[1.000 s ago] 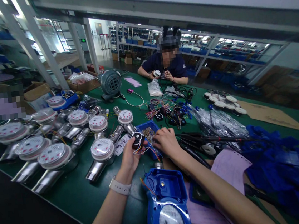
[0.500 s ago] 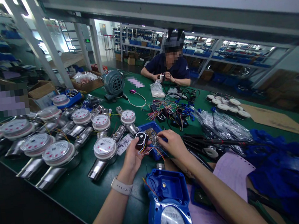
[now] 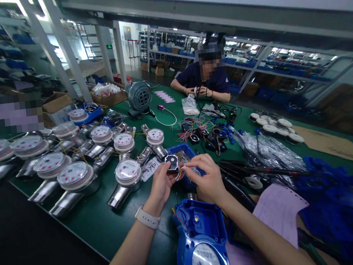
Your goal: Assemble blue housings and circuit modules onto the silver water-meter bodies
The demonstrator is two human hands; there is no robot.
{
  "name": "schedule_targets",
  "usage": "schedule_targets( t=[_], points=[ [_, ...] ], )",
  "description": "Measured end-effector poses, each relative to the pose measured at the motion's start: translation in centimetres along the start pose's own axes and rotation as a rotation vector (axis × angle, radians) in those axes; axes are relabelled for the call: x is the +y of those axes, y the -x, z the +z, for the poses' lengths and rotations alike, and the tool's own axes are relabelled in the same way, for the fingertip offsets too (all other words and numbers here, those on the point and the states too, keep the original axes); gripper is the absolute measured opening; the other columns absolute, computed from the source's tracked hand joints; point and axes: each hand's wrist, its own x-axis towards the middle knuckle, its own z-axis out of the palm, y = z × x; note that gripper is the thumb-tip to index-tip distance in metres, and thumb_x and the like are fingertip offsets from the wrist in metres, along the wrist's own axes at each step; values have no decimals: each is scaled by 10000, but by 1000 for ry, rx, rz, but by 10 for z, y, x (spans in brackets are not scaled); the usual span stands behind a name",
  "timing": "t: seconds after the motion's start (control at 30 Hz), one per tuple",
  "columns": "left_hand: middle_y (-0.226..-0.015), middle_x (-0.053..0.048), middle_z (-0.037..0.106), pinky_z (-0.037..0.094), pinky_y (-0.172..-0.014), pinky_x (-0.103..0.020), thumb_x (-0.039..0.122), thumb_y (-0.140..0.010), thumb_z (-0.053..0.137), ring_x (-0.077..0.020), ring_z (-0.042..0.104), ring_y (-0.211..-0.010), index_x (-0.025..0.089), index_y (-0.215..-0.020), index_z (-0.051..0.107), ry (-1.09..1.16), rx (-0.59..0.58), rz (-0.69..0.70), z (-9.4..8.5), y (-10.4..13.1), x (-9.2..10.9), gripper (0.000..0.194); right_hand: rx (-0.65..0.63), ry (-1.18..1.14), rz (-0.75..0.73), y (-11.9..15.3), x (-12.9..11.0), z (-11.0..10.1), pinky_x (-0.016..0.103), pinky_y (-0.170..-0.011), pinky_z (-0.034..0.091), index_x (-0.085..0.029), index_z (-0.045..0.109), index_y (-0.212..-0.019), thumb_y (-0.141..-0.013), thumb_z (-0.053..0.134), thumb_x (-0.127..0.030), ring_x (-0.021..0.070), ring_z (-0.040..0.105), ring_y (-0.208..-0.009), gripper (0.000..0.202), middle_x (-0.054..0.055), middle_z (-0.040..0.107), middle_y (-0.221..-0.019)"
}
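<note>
My left hand (image 3: 161,187) is closed around a small black module (image 3: 172,162) with a white edge and a round light spot on its face. Thin coloured wires (image 3: 179,174) hang from the module's near side. The fingertips of my right hand (image 3: 207,179) pinch at the ends of these wires. Behind both hands sits a blue tray (image 3: 194,148) full of small metal screws. Below them, close to me, lies a blue water meter housing (image 3: 185,250) with an open square compartment, a wire inside it and a round dial (image 3: 206,261).
Several metal water meters (image 3: 75,176) with round dials crowd the left of the green table (image 3: 111,231). Beyond the tray lie wired modules (image 3: 194,138); plastic bags (image 3: 266,150), black cables and pink paper (image 3: 279,208) are to the right. A co-worker (image 3: 203,76) sits opposite, handling a part.
My right hand's fingers have come from over the screw tray to the module's wires. The module is turned slightly in my left hand. The view has shifted a little.
</note>
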Motion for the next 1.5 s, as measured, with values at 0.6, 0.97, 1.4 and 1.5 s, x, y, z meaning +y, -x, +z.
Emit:
schedule_targets(
  t=[0.6,0.97,1.4,1.5],
  points=[
    [-747,-59,706,519,-569,-238,324,-660,716,-164,669,-634,147,-838,536,-59,33,47,0,2,-1,309,-249,230,-85,-4,8,7,338,-709,343,-207,683,-747,-812,626,-215,191,535,-808,86,24,663,-773],
    [-707,-36,700,508,-712,-254,373,-660,672,-156,663,-722,143,-783,584,-11,70,99,-1,0,7,275,-451,483,80,-14,47,-13,312,-700,375,-178,689,-805,-822,627,-206,202,554,-814,70,47,677,-831],
    [-564,-49,665,397,-406,-176,426,-697,656,1,298,-278,122,-757,601,-155,-70,-99,-6,4,14,314,-647,723,-41,-7,46,11,355,-722,286,-157,659,-752,-817,598,-195,226,535,-819,97,80,666,-787],
    [-555,-42,654,362,-374,-168,427,-686,669,-42,422,-333,118,-759,627,-195,-85,-98,-5,4,13,320,-649,724,-24,-7,47,8,329,-700,297,-163,654,-816,-828,568,-168,203,542,-788,87,59,672,-772]
  ],
)
